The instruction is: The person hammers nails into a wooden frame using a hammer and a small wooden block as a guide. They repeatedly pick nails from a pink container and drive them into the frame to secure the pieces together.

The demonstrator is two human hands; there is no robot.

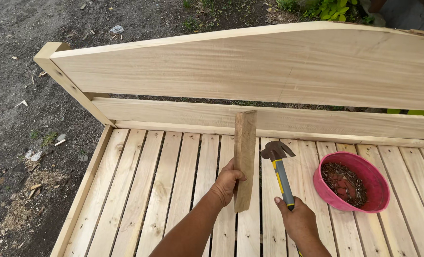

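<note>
My left hand (227,183) grips a short, weathered wooden board (244,157), held upright on its edge over the slats of a pale wooden bed frame (140,190). The board's top end reaches up to the lower rail of the headboard (250,71). In my right hand (297,221) is a claw hammer (277,159) with a yellow and grey handle. Its dark metal head points up and away from me, just right of the board.
A pink plastic bowl (370,205) holding several dark nails sits on the slats to the right of the hammer. Bare dirt with sawdust and wood scraps (26,200) lies left of the frame. Green plants (333,8) grow beyond the headboard.
</note>
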